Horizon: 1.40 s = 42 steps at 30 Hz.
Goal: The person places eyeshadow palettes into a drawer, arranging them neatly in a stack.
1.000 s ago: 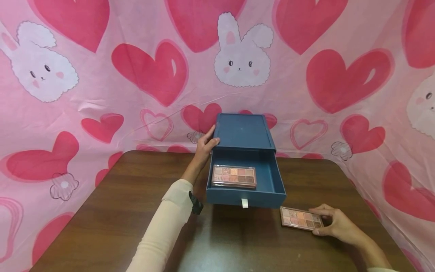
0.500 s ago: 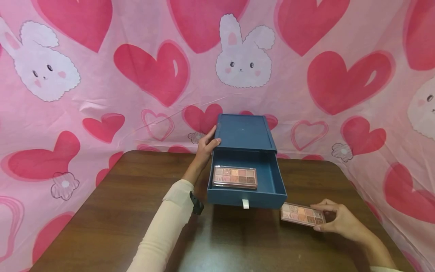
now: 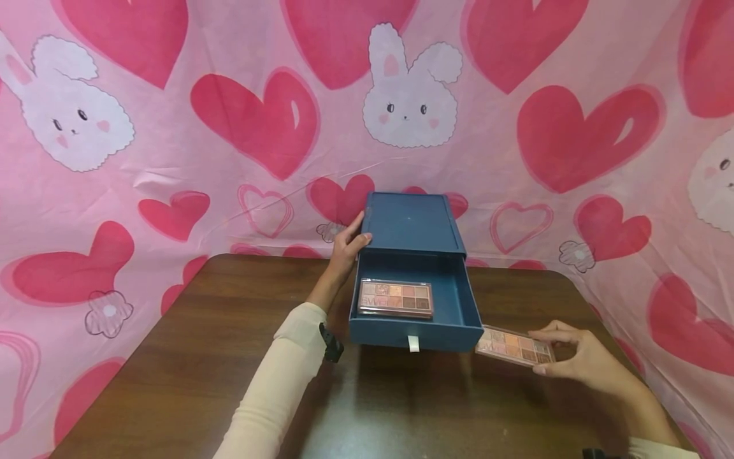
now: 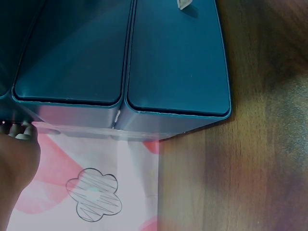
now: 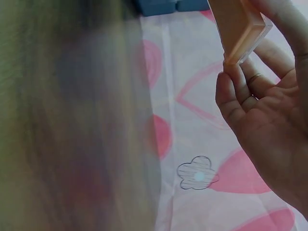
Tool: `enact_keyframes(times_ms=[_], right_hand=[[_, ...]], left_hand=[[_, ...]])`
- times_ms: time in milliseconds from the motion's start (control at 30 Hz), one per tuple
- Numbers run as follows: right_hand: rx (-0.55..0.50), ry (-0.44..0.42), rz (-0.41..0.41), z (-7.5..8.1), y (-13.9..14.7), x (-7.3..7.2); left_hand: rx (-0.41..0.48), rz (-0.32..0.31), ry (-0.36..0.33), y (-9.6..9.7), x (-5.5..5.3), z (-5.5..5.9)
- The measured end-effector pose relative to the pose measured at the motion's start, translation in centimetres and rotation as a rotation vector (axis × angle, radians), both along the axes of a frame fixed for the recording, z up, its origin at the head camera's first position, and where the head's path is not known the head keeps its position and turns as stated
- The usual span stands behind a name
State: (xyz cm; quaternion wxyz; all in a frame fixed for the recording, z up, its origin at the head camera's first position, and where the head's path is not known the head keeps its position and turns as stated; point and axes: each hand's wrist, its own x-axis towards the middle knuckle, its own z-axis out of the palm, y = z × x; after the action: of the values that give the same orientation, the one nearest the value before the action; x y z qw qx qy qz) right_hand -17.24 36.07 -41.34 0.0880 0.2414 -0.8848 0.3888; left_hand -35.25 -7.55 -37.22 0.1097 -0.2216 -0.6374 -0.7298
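Note:
An eyeshadow palette [image 3: 515, 345] is held at its right end between the thumb and fingers of my right hand [image 3: 579, 362], raised above the table just right of the drawer. Its edge [image 5: 248, 41] shows at the top of the right wrist view. Another eyeshadow palette [image 3: 395, 298] lies in the left part of a pulled-out blue drawer [image 3: 415, 335] with a white tab. My left hand [image 3: 346, 245] rests against the left side of the blue drawer unit [image 3: 410, 220], thumb at its top edge and fingers along the side. In the left wrist view, fingers [image 4: 18, 129] touch the unit's side.
Lower closed drawers [image 4: 180, 62] of the unit show in the left wrist view. The unit stands near the back of a brown wooden table [image 3: 258, 331]. A pink cloth [image 3: 487, 159] printed with hearts and rabbits hangs behind.
My right hand has lifted the palette off the table and moved it slightly up and away from me. My left hand, the drawer and the palette in it have stayed put.

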Motion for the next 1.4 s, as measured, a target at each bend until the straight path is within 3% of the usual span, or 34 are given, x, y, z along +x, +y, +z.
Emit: enact_keyframes(times_ms=[600, 833, 1400], right_hand=[[-0.022, 0.121, -0.05, 3.7, -0.4, -0.9], [-0.061, 0.134, -0.038, 5.4, -0.7, -1.3], [-0.04, 0.156, -0.014, 8.6, -2.5, -1.9]], left_hand=[[-0.031, -0.001, -0.011, 0.0, 0.1, 0.1], [-0.03, -0.004, -0.005, 0.0, 0.2, 0.1], [-0.026, 0.011, -0.001, 0.0, 0.1, 0.1]])
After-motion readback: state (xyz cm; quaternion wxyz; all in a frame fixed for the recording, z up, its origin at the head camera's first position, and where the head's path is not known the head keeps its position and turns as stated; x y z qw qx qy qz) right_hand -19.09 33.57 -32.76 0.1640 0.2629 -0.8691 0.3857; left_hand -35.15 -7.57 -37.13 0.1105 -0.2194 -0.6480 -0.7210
